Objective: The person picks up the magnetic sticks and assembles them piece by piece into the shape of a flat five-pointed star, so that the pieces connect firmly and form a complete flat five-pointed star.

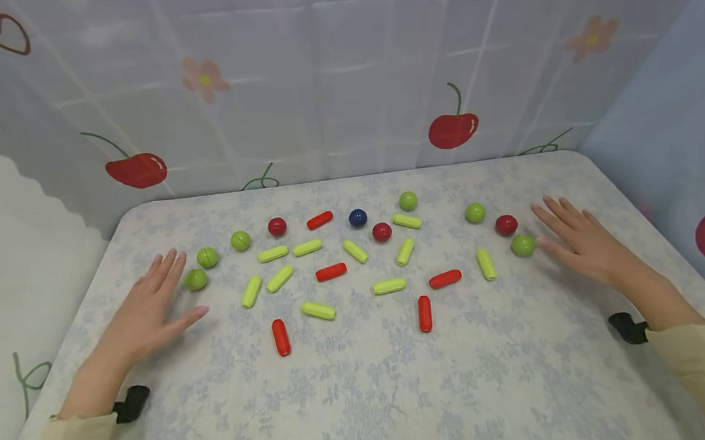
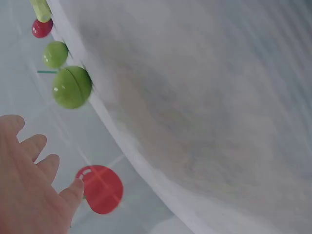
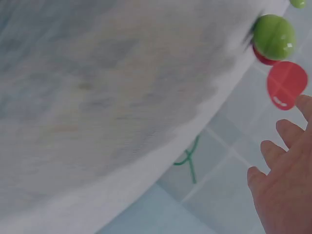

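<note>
In the head view my left hand point(image 1: 148, 305) is at the left of the table, fingers straight, thumb spread, holding nothing. Just beyond its fingers lies a green ball point(image 1: 195, 280), with a second green ball point(image 1: 208, 257) behind. My right hand point(image 1: 593, 246) is at the right side, also with straight fingers and nothing held. Its thumb is close to a green ball point(image 1: 523, 246); whether they touch I cannot tell. A dark red ball point(image 1: 506, 225) lies near those fingers. Between the hands are scattered several yellow-green sticks point(image 1: 319, 311) and several red sticks point(image 1: 281, 337).
A dark blue ball point(image 1: 358, 218) and a dark red ball point(image 1: 382, 232) lie toward the back middle. Another dark red ball point(image 1: 277, 226) sits left of them. The table point(image 1: 366, 398) has a pale floral cover. Behind it hangs a printed curtain point(image 1: 330, 97).
</note>
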Motion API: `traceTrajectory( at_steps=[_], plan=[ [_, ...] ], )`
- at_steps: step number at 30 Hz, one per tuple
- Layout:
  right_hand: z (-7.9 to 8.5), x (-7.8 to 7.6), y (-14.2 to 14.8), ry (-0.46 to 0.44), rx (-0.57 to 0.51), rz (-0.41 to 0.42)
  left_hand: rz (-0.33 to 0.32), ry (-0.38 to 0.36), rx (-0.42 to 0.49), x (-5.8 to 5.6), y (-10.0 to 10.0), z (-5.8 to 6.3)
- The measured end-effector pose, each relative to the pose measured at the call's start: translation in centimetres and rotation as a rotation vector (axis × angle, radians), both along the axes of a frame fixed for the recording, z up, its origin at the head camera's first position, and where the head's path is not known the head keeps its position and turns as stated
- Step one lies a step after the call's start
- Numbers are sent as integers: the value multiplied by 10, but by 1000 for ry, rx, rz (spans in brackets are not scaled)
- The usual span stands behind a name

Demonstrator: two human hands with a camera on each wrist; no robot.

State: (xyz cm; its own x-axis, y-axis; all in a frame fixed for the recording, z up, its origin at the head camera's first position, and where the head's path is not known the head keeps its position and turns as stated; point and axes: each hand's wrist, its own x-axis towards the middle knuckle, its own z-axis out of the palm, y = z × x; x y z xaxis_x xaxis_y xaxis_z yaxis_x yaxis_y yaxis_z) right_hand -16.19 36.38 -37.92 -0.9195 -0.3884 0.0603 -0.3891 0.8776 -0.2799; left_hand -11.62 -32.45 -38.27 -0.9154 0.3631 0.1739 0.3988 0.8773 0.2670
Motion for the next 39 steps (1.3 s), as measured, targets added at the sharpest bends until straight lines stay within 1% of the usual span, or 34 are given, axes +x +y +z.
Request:
traceTrajectory(
  at_steps=[5,8,11,13,16,20,23,26,28,31,34,36,37,39],
  plan=[
    [17,6,-21,73,-33,73,-30,5,21,0,20,6],
    [26,12,-41,94,-44,102,-49,9,25,2,35,11],
    [31,18,-63,137,-47,141,-78,12,41,4,49,14],
    [32,22,-78,172,-48,177,-89,14,53,5,56,16],
    [30,28,-98,229,-59,262,-90,15,83,6,62,16],
    [23,34,-122,236,-98,363,-74,6,136,7,63,14],
    [18,39,-137,186,-148,410,-77,-8,176,7,62,10],
    [12,41,-150,80,-215,441,-71,-11,223,7,58,8],
    [8,42,-157,-11,-264,458,-53,-9,273,6,54,6],
    [2,42,-164,-135,-307,491,-14,7,361,4,42,4],
    [-3,42,-167,-211,-313,519,28,18,444,1,28,2],
    [-6,41,-168,-231,-306,535,57,-3,495,-1,19,1],
    [-8,41,-168,-231,-300,540,72,-28,518,-2,15,0],
    [-12,40,-168,-225,-298,553,105,-108,558,-4,8,-1]
  ],
)
